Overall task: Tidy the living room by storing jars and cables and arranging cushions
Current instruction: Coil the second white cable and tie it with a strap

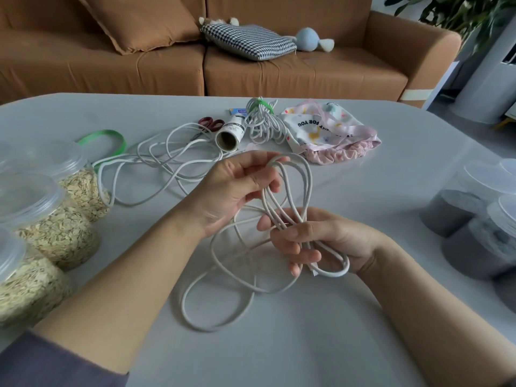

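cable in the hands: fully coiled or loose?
Partly coiled. The left hand and right hand hold a few loops of the white cable; the rest trails in loose loops on the table.

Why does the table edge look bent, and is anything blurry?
Head view: the wide-angle lens bows the table edge; the plant at top right is smeared; the left hand, right hand and white cable look sharp; light is soft, shadows faint.

On the bench [363, 331] we find a tube [229, 134]: scissors [211, 123], a loose cable [167, 152] and three jars [53, 227] lie left of it, a cable bundle [264, 124] and a pouch [332, 132] right. The sofa [279, 71] stands behind it.
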`<state>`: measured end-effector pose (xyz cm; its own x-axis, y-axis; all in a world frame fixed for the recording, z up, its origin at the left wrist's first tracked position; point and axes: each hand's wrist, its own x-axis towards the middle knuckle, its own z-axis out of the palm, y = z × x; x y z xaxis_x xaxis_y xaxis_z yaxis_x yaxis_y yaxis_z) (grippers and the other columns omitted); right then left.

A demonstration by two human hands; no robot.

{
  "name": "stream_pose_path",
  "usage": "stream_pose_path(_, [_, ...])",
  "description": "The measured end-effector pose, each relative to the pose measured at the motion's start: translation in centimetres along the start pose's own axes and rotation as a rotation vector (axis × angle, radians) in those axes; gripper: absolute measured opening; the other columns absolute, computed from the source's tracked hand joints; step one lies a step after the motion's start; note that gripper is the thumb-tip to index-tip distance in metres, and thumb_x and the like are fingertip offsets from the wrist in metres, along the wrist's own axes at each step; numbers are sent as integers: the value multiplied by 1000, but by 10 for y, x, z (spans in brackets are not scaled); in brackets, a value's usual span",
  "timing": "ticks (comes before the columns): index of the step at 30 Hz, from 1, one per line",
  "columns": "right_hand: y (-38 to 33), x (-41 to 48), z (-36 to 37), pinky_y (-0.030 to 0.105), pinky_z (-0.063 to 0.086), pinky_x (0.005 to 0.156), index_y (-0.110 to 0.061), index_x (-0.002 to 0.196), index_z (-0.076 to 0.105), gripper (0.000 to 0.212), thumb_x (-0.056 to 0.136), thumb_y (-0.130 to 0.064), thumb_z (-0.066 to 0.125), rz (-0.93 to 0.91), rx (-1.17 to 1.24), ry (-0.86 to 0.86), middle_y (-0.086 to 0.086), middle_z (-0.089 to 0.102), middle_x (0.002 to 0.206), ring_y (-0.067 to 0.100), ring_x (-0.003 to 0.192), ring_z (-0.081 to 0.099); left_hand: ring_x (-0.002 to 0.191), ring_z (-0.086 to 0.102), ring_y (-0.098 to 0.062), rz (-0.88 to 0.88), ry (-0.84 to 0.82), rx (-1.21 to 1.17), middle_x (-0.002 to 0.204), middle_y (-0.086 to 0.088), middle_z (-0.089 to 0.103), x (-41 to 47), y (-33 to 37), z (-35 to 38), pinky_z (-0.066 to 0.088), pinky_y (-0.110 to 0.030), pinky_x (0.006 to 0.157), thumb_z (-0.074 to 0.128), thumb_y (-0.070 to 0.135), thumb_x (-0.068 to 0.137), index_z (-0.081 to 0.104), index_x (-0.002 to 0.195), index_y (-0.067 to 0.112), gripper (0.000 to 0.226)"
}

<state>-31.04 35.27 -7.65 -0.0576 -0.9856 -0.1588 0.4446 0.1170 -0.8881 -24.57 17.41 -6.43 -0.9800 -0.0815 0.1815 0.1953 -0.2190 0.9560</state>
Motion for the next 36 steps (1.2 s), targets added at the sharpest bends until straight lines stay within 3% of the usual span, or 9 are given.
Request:
stream_pose_path(3, [4, 2, -4, 31, 55, 66, -7, 112, 59, 36, 84, -28, 69, 10, 88, -90, 5, 46, 71, 8, 47, 45, 76, 64, -8, 2, -3, 30, 77, 5, 71, 0, 0, -3, 43, -24, 75, 62, 14, 81, 78, 85, 29, 22])
stream_pose_path(6, [5, 4, -3, 33, 56, 66, -7, 98, 53, 27, 90, -32, 61, -12, 121, -96, 4, 48, 67, 8, 45, 46, 87, 62, -11, -33, 3, 144, 100, -3, 73, 2, -4, -3, 42, -26, 74, 70, 28, 78, 74, 98, 27, 20])
stream_pose_path(11, [-10, 1, -4, 21, 41, 44, -20, 66, 33, 30, 91, -23, 49, -384, 164, 406, -6, 25, 52, 4, 36, 27, 85, 66, -9, 110, 173, 539, 92, 4, 72, 2, -15, -13, 50, -21, 78, 63, 25, 86, 68, 97, 22, 12])
stream_pose_path(14, [-15, -3, -11, 19, 26, 41, -23, 61, 33, 31, 83, -26, 55, -576, 235, 664, -7, 16, 48, 6, 36, 16, 84, 64, -9, 290, 34, 977, 84, 8, 70, -4, -19, -21, 47, -26, 79, 56, 43, 86, 70, 88, 18, 29])
stream_pose_path(18, [-20, -11, -22, 21, 19, 40, -23, 47, 29, 49, 93, -24, 47, -689, 413, 771, -7, 15, 44, 8, 36, 14, 78, 56, -9, 373, -160, 1206, 76, 10, 62, -4, -21, -25, 44, -25, 73, 58, 59, 80, 68, 79, 18, 43])
stream_pose_path(21, [-23, -19, -29, 22, 15, 39, -23, 48, 22, 53, 97, -23, 43, -775, 512, 872, -5, 14, 45, 10, 38, 13, 79, 57, -14, 413, -178, 1235, 76, 7, 62, -1, -19, -30, 47, -33, 75, 59, 63, 79, 65, 76, 17, 47])
stream_pose_path(25, [-24, -21, -32, 22, 15, 39, -23, 48, 27, 54, 98, -26, 46, -814, 543, 1005, -4, 16, 50, 12, 43, 14, 72, 58, -20, 462, -86, 1155, 70, 2, 61, -1, -17, -31, 49, -40, 70, 61, 47, 86, 61, 71, 11, 38])
stream_pose_path(31, [-21, -9, -21, 22, 13, 40, -21, 65, 25, 43, 100, -27, 49, -681, 105, 1223, -5, 22, 49, 10, 42, 17, 65, 54, -7, 405, 186, 848, 71, 1, 59, -4, -15, -28, 45, -23, 70, 67, 45, 80, 56, 71, 15, 33])
stream_pose_path(36, [-26, -18, -24, 20, 24, 38, -20, 67, 35, 37, 100, -30, 48, -780, 80, 1464, -9, 30, 45, 9, 39, 24, 62, 51, -5, 346, 307, 764, 65, 10, 55, -3, -15, -39, 42, -18, 66, 63, 50, 81, 52, 73, 19, 34])
